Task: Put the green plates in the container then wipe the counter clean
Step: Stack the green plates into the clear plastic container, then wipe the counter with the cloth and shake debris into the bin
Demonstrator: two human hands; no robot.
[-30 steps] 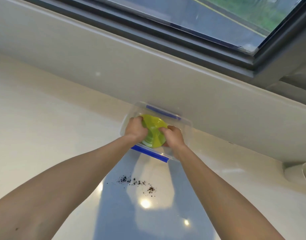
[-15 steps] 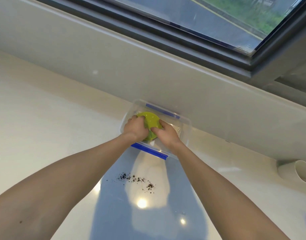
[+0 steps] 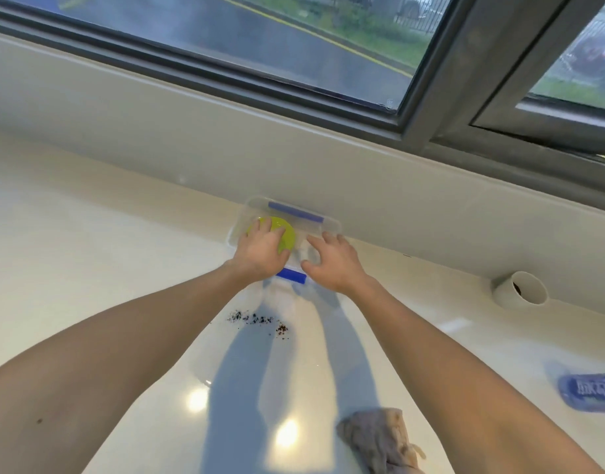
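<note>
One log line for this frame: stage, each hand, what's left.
stage: green plates in container | left hand: on plates | right hand: open over container | left: crumbs, cloth untouched

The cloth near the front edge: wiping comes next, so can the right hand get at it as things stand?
Probably yes. The right hand is open and holds nothing, over the container, and the cloth lies on the counter beside the right forearm with nothing on it.

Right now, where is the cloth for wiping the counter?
In the head view, the cloth lies crumpled on the counter at the bottom edge, beside the right forearm, nearer the person than the dark crumbs.
</note>
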